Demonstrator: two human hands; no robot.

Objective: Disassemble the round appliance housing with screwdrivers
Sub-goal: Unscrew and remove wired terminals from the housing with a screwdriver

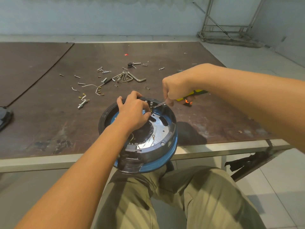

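Observation:
The round appliance housing [166, 151], black with a blue band and a shiny metal plate inside, lies open side up at the table's front edge, partly overhanging toward my lap. My left hand [132, 111] rests inside it, thumb over the far rim, fingertips pinching at a small brass terminal near the far wall. My right hand [175, 90] is closed around a screwdriver [191, 97] with a yellow, black and orange handle; its thin metal shaft points left and down into the housing's far rim, right beside my left fingertips.
Loose screws, bolts and wire bits [92, 86] and a bundle of hex keys [130, 78] lie scattered on the brown table [49, 126] behind the housing. A dark object [5, 116] sits at the far left edge. A metal frame [227, 30] stands on the floor at back right.

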